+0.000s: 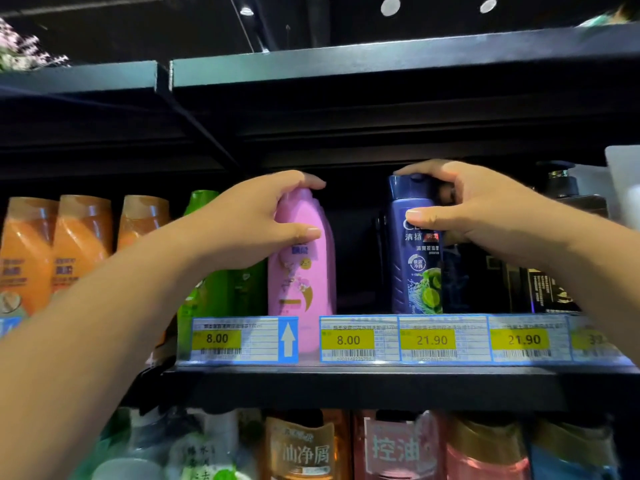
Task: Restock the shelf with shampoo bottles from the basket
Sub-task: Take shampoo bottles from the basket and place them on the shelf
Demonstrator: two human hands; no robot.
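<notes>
Caught mid-placement on the shelf (346, 379), left hand (256, 223) curled round the pink bottle (301, 282), right hand (485, 209) round the blue bottle (414, 271); probably needed next: seating both, then letting go.

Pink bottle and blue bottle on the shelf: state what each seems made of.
The pink bottle looks like opaque plastic, smooth and satin: soft, even highlights, moulded shoulder. The blue bottle is probably plastic too, somewhat glossier: a brighter sheen on its cap, printed graphics on its front.
</notes>
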